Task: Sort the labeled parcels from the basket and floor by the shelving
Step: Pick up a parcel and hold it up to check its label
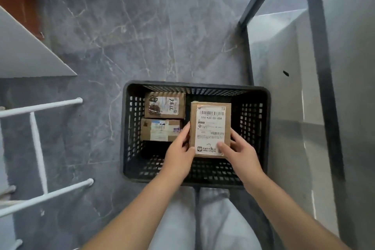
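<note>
A black perforated plastic basket (253, 128) stands on the grey marble floor. Both hands hold a brown cardboard parcel (211, 115) with a white barcode label above the basket's right half. My left hand (179, 152) grips its left edge and lower corner. My right hand (241, 154) grips the right edge, its thumb on the label. Two more labeled cardboard parcels lie in the basket's left half: one at the back (164, 105) and one in front of it (160, 130).
White shelf rails (38, 148) stick out at the left, with a white board (24, 53) above them. A dark metal frame (322, 67) and pale panels rise at the right. My legs in light trousers (205, 221) stand behind the basket.
</note>
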A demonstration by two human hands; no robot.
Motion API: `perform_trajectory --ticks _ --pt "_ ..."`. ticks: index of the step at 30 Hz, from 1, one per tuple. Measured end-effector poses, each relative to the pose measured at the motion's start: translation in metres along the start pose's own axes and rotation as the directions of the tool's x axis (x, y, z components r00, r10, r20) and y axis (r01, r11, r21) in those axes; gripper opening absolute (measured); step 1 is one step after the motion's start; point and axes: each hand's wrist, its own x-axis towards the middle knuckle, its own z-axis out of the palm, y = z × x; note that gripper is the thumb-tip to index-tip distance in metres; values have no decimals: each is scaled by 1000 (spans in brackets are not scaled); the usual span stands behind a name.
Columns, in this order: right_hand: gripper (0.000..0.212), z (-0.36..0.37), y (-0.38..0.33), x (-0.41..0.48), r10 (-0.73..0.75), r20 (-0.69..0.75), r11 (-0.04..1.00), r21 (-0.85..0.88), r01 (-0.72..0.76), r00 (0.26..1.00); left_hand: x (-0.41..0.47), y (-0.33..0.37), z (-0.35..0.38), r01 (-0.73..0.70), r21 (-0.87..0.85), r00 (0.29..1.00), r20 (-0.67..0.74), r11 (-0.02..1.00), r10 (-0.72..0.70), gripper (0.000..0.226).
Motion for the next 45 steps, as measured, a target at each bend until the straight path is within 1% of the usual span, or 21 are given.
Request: perform_trajectory --ticks 3,8,12,16,19,22,24,26,29,31,33,34,36,38,40,42,45 --pt "53 13 34 51 9 -59 1000 -4 -9 998 54 -35 -2 61 -7 998 19 998 -61 70" --pt "48 28 84 131 1 -129 1000 -4 -2 992 133 -82 0 61 32 997 41 998 -63 69" --pt "51 47 108 180 10 -166 1000 13 -8 986 178 -104 2 50 122 998 -41 991 -45 72" --pt "51 65 116 214 12 -216 1000 -18 -16 976 196 -113 9 24 203 991 -137 979 5 68" --pt "56 73 114 229 -4 -264 998 -54 -10 964 197 -112 18 31 177 983 -183 984 1 65" --pt "58 78 114 234 -23 -289 993 -119 -12 957 194 -109 24 -3 307 988 -148 952 51 75" --pt "57 79 116 237 -26 -296 990 -137 -16 955 194 -109 25 -31 399 993 -91 916 73 71" --pt "53 76 115 241 -30 -285 980 -195 -28 958 195 -108 25 1 447 1000 -26 895 12 67" --pt "47 66 108 246 -21 -220 952 -304 -49 975 199 -101 25 154 354 986 10 922 -169 66" --pt "47 61 102 247 -28 -196 905 -422 -58 980 199 -95 25 199 301 977 15 933 -213 65" --pt "42 61 95 242 -58 -187 832 -553 -56 981 198 -88 25 209 251 976 0 945 -216 62" --pt "39 61 90 238 -72 -190 803 -594 -56 979 196 -84 24 208 231 978 -23 950 -208 60" --pt "38 63 79 223 -70 -175 780 -624 -56 982 184 -73 22 176 232 984 -80 957 -161 55" --pt "45 62 68 201 -47 -81 772 -636 -15 996 165 -59 21 105 265 991 -107 959 -79 49" --pt "48 55 53 175 -41 16 758 -651 42 999 140 -38 21 31 291 991 -132 956 8 50" --pt "48 43 27 148 -76 43 770 -632 86 996 115 -8 22 -29 274 973 -214 961 90 55" --pt "47 27 -28 101 -177 34 790 -592 162 984 77 48 20 -86 292 924 -334 953 186 59"
